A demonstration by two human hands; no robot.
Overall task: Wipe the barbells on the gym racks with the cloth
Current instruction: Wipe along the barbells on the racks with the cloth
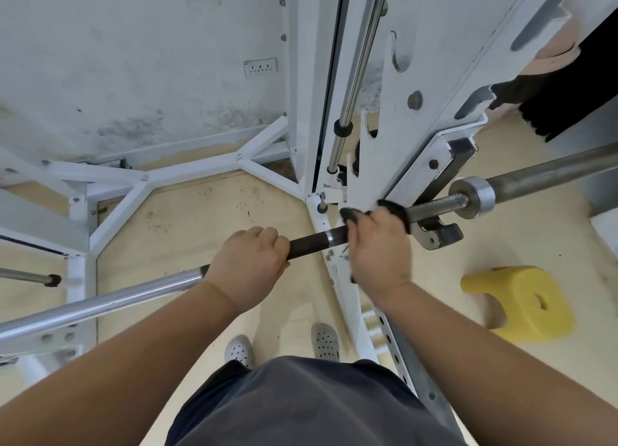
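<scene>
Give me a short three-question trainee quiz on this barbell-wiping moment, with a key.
1. Which hand holds the dark cloth round the barbell? A) left B) right C) neither
2. True or false: the left hand grips the barbell directly, with no cloth under it.
3. Fill in: the stool on the floor is ___ in colour.
Key: 1 B, the right hand; 2 true; 3 yellow.

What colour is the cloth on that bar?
The cloth is black, gripped by the right hand around the barbell; the head view shows it.
</scene>
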